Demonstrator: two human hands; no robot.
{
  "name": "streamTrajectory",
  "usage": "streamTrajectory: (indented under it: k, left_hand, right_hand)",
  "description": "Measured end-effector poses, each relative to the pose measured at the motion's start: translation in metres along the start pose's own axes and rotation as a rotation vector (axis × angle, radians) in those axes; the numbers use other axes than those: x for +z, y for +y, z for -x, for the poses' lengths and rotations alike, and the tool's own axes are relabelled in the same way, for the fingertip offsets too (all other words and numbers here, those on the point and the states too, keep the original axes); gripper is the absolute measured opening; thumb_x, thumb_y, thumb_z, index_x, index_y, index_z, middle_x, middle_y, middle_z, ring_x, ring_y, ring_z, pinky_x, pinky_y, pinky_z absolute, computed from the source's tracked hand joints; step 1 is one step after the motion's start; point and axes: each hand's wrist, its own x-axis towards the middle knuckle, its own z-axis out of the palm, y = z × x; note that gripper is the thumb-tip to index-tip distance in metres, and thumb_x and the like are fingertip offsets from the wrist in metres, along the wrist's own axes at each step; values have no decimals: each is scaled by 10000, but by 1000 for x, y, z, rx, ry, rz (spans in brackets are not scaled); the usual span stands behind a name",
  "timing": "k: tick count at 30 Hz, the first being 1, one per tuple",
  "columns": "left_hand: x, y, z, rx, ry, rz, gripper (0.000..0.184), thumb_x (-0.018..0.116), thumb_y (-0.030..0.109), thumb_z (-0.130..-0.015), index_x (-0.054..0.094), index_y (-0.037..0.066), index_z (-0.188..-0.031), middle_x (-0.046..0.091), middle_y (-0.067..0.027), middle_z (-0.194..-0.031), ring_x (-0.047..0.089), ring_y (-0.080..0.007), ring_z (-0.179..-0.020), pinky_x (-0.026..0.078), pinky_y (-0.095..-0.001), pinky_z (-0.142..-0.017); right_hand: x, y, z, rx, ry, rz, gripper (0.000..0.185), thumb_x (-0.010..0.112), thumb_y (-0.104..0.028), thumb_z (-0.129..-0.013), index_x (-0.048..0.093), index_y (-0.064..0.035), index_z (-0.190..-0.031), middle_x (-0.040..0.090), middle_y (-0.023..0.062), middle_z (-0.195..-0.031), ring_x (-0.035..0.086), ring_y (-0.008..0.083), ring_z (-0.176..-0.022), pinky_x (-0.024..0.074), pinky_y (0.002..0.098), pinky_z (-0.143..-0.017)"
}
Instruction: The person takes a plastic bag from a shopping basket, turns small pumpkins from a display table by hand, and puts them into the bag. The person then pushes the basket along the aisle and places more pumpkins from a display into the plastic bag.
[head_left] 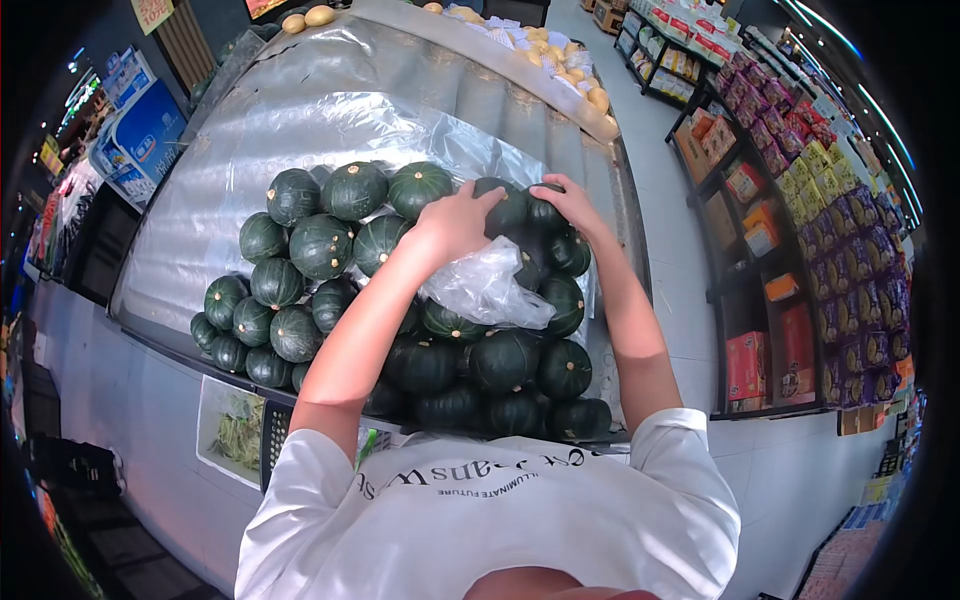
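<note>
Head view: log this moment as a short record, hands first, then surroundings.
Left hand: at a dark green squash, grip unclear
Right hand: on the neighbouring squash, grip unclear
Plastic bag: clear, crumpled, by the left wrist; whether held, unclear
Squash pile: heaped toward the wearer's side of the stand
Stand top: silvery sheeting
Far edge: yellow produce
Right of stand: packaged goods

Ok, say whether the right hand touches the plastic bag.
No, the right hand is on a dark green squash, apart from the plastic bag.

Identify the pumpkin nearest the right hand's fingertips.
The pumpkin at the far row's right end, partly covered by the right hand; all others lie farther off.
</note>
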Motion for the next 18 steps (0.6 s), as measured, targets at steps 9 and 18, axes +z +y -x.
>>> streamTrajectory:
  k: [9,18]
  left_hand:
    - [2,-2,10,22,66,9,686,677,232,-710,441,214,-1354,306,-291,-1418,561,-414,-1085,469,-439,-915]
    - [10,-9,6,58,124,-10,654,661,237,-736,437,234,-1351,326,-306,-1398,567,-419,-1067,472,-433,-905]
  right_hand:
    - [9,-8,10,-301,-110,223,374,670,-265,-763,633,-60,-1073,652,117,-1028,608,234,-961,455,312,-857]
    - [15,-8,10,-247,-30,18,384,652,-309,-825,639,10,-1039,660,119,-1037,620,197,-944,448,303,-864]
